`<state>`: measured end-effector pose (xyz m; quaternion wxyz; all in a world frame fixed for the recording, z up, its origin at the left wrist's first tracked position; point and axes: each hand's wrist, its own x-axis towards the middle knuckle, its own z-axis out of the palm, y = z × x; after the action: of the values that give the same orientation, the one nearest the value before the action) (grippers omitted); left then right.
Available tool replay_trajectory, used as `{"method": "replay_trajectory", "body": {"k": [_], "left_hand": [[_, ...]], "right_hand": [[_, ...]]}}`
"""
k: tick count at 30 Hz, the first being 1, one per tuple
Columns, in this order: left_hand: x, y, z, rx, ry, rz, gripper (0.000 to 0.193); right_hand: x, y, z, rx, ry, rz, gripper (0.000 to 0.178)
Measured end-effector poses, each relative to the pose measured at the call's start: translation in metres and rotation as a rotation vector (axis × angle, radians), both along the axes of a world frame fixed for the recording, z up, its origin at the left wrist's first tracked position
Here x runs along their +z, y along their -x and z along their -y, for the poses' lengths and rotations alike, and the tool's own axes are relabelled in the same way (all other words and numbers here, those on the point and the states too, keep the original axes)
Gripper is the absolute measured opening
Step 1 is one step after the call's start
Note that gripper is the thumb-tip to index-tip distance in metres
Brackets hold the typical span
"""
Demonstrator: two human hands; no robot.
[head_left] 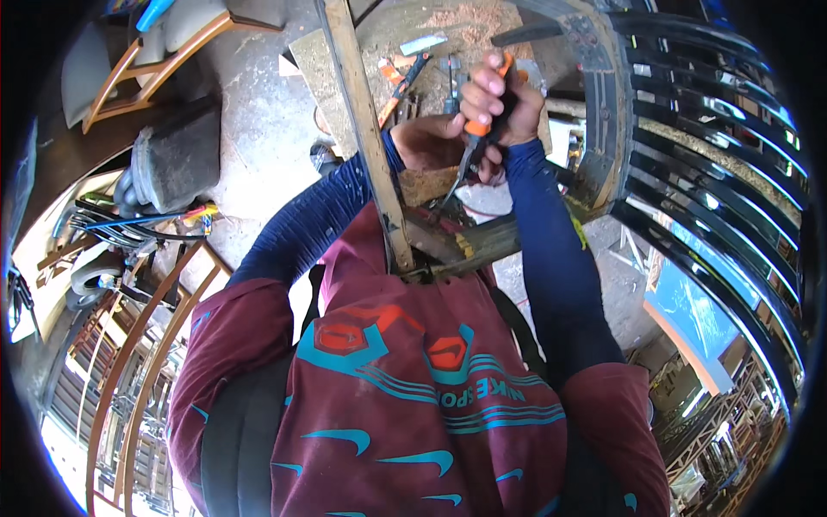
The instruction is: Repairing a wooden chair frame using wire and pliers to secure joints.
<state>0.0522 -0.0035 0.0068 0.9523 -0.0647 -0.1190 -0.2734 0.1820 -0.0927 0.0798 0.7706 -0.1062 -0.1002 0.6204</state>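
My right hand (495, 99) is wrapped round the orange-and-black handle of a hand tool (476, 129). Its narrow metal end (465, 168) points down and left; its exact kind cannot be made out. My left hand (428, 142) reaches in behind a wooden rail, its thumb against the lower end of the handle and fingertips showing past the metal part. Around both hands is a seat frame of wooden rails (370, 129), with a torn, rough-edged corner (448, 241) close below the tool tip. Where the tip touches is hard to see.
Curved black slats (715, 155) stand to the right, joined to the frame. Beyond the hands, a board (332, 103) carries an orange-and-black tool (403, 86) and wood shavings (474, 15). Wooden chair frames (129, 370), a dark grey seat pad (177, 155) and a blue panel (702, 302) stand around.
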Motion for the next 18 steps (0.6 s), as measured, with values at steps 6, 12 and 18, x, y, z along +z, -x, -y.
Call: {"method": "replay_trajectory", "body": {"k": [6,12,18], "left_hand": [[0.023,-0.003,-0.005,0.134,-0.299,0.177,0.069],[0.023,-0.003,0.003,0.289,-0.357,0.137,0.042],[0.03,0.003,-0.008,0.24,-0.526,0.191,0.045]], "right_hand": [[-0.005,0.004,0.005,-0.073,-0.007,0.003,0.027],[0.007,-0.002,0.019,-0.091,0.269,0.134,0.038],[0.085,0.01,-0.011,-0.448,1.17,0.618,0.069]]}}
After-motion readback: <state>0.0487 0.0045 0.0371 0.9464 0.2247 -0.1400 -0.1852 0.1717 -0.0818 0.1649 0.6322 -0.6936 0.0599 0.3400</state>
